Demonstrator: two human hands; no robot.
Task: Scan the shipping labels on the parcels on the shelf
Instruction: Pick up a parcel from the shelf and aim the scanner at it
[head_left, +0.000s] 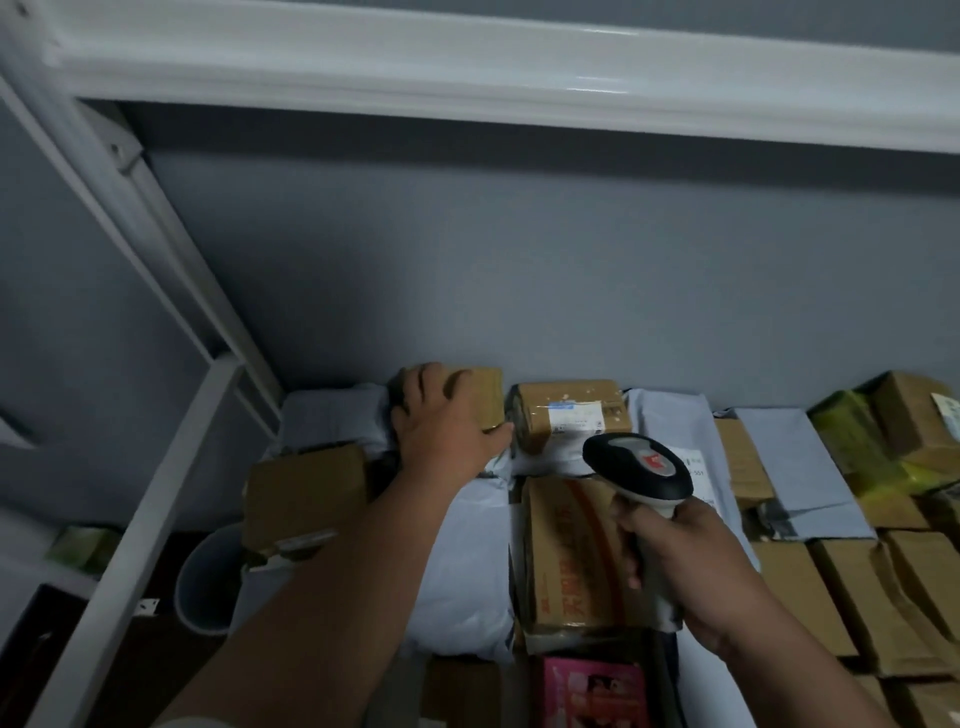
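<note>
Your left hand (447, 426) is spread over the small brown box (480, 397) at the back of the shelf (493, 62), against the grey wall (519, 270). Fingers drape over its top and far edge, thumb along the near right corner, so it's a loose grip, not a tight clamp. No label shows on that box from here, so my read is you're about to tilt or turn it to find one.

Your right hand (675, 561) is wrapped round the handle of the scanner (641, 470), head up and aimed toward the back row. Whether a finger is on the trigger, can't tell.

The taped box (566, 415) just beside the one you hold has its label (576, 415) facing up and readable to the scanner as it sits. That one's the easy scan.

The rest of the parcels are packed tight: grey mailers (789, 462), the long printed carton (566, 551) under the scanner, brown boxes (841, 597) on the right, a yellow-wrapped parcel (857, 441) far right. Most show no label from this angle, so expect more flipping.

Risk: dragging the back box out could shift the soft mailer (337, 415) next to it.
</note>
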